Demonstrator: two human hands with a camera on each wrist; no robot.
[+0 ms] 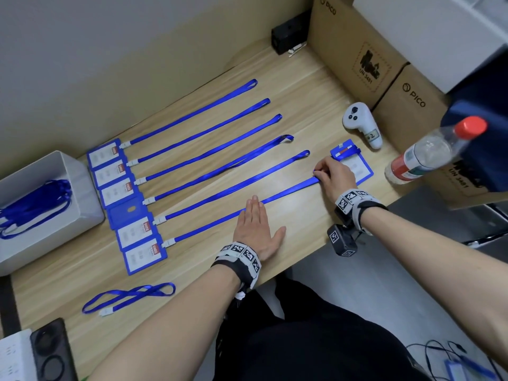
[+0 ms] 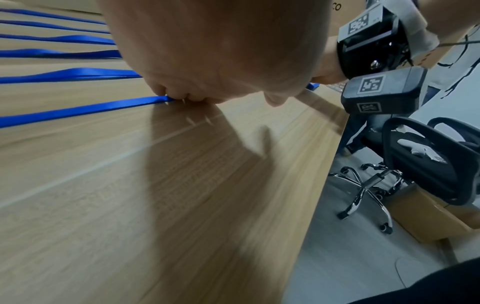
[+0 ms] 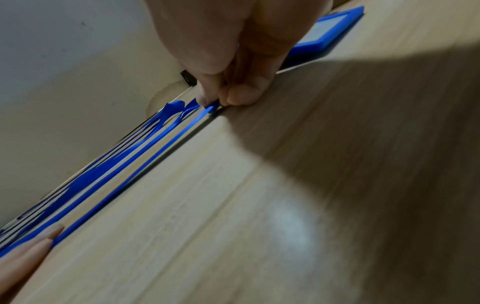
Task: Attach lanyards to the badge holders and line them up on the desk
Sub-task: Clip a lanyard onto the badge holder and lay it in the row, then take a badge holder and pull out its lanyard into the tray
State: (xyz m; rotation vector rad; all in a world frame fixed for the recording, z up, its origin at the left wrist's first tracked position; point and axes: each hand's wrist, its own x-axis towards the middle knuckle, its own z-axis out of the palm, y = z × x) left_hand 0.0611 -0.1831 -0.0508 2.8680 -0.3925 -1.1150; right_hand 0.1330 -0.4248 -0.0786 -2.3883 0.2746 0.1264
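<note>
The left hand (image 1: 257,229) lies flat, palm down, on the bench, its fingers straight and close together and pointing to 12 o'clock, its thumb spread out toward 3 o'clock. The left forearm comes from 7 o'clock and wears a band at the wrist. The right hand (image 1: 334,176) is at 2 o'clock from the left one. Its fingers are curled and its fingertips (image 3: 235,96) pinch a lanyard (image 1: 288,191) against the bench. The right forearm comes from 4 o'clock.
</note>
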